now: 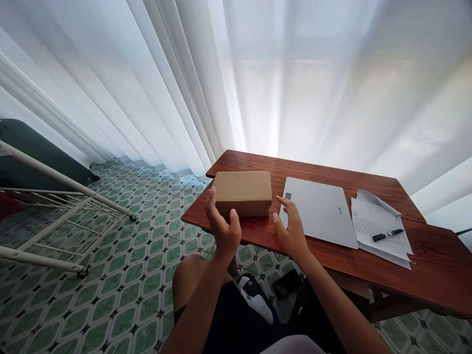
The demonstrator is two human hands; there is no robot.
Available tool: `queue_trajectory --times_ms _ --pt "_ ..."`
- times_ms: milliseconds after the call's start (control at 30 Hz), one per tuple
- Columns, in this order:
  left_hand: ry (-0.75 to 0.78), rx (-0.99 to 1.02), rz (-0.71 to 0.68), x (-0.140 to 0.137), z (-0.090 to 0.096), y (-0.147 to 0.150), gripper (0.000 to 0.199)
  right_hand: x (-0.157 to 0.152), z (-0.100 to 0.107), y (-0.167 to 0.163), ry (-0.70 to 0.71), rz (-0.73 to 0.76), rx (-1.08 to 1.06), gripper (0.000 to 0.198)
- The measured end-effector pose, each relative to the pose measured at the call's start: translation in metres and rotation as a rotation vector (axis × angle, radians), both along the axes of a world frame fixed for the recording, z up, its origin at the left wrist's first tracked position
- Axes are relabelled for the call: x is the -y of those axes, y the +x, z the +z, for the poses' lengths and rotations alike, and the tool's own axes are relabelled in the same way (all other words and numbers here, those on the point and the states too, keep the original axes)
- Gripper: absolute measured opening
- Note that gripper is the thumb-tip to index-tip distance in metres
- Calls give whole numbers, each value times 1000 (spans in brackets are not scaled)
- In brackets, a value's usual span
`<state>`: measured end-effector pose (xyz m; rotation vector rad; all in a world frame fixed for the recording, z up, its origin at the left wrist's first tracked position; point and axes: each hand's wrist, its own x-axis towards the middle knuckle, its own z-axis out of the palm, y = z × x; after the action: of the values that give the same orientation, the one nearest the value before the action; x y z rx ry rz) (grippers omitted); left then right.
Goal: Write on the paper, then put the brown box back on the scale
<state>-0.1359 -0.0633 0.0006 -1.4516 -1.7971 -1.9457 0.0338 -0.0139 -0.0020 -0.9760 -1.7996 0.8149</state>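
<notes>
A closed brown cardboard box sits at the left end of the dark red wooden table. At the box's left front corner is my left hand, its fingers and thumb spread; whether it touches the cardboard I cannot tell. My right hand is open just right of the box, over the near left edge of a closed silver laptop. A small dark sticker shows on the laptop lid near my right fingertips.
Papers with writing lie right of the laptop, a black pen on top. White curtains hang behind the table. A white metal rack on wheels and a dark green suitcase stand on the tiled floor at left.
</notes>
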Motion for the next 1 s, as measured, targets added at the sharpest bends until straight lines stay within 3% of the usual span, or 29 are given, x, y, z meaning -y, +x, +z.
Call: queue_trajectory --times_ms 167,267,367,467,733,1000 --pt "118 -332 -157 -7 15 49 58 3 18 50 76 -22 32 25" --pt "96 -528 -302 -12 7 81 52 3 21 86 113 -61 91 23" --pt "0 -692 -551 -16 -6 114 45 4 17 123 98 -100 142 27" --pt "58 -840 -727 -19 -16 145 42 6 4 158 59 -123 180 31" --pt "87 -1206 -915 -31 -30 200 8 19 -45 235 -69 -246 291 34" --pt "206 -1388 -1028 -65 -27 244 9 -4 -45 303 69 -551 387 24"
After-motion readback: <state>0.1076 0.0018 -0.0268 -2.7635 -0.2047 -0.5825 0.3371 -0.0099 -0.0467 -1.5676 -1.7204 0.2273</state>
